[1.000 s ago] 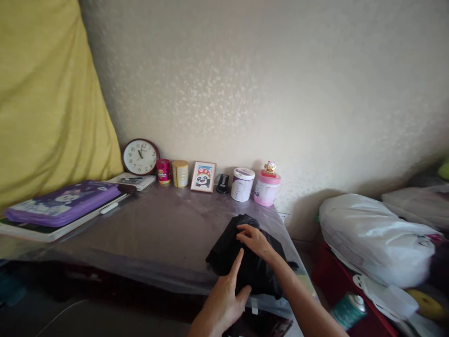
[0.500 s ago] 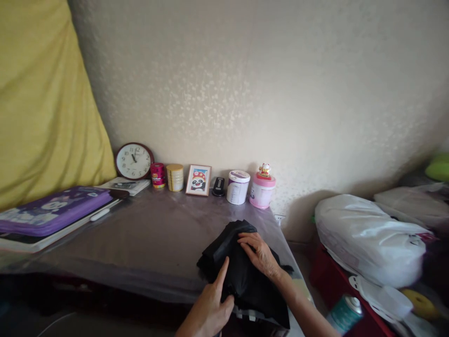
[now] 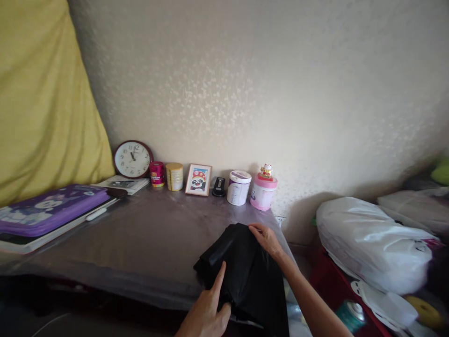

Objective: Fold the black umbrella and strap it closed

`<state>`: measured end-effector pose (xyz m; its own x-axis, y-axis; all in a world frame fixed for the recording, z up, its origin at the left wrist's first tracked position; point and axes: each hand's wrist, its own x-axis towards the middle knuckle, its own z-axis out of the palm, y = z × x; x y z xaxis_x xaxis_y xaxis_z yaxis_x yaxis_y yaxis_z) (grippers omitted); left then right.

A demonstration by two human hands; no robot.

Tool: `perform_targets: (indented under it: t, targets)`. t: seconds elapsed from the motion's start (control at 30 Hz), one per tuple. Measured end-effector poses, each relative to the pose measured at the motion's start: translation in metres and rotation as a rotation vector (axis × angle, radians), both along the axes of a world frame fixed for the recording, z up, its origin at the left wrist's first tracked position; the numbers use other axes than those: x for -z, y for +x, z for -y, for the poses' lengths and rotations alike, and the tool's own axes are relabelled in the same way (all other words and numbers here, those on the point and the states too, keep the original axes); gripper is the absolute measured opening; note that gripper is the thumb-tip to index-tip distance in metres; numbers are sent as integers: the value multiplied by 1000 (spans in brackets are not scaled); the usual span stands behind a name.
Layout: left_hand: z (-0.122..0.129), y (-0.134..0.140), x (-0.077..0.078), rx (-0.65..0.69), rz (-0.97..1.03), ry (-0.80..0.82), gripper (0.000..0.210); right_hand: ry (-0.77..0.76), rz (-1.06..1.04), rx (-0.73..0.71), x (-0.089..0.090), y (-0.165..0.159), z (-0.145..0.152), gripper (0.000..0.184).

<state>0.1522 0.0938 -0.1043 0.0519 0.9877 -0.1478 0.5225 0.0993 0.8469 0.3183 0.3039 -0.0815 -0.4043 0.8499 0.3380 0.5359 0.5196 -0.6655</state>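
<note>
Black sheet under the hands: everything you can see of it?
The black sheet is plain and limp, with a faint sheen; cloth or plastic, I can't tell. It lies creased and partly folded at the near right of the table, its lower part draping over the front edge and reaching the bottom of the picture. The left hand touches its lower left, index finger extended; the right hand has fingertips at its upper right edge. No print shows.
</note>
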Motion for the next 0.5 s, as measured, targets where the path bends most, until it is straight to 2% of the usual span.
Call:
perform_targets:
  t: [0.13,0.3,0.5]
  targets:
    - [0,0,4,-29,-21,-7,75,2,79,-8,2,-17,-8,19]
    - [1,0,6,-30,-36,-1,75,-14,52,-6,4,-29,-21,13]
    - [0,2,6,-20,-131,-7,79,-19,55,-31,6,-44,-24,16]
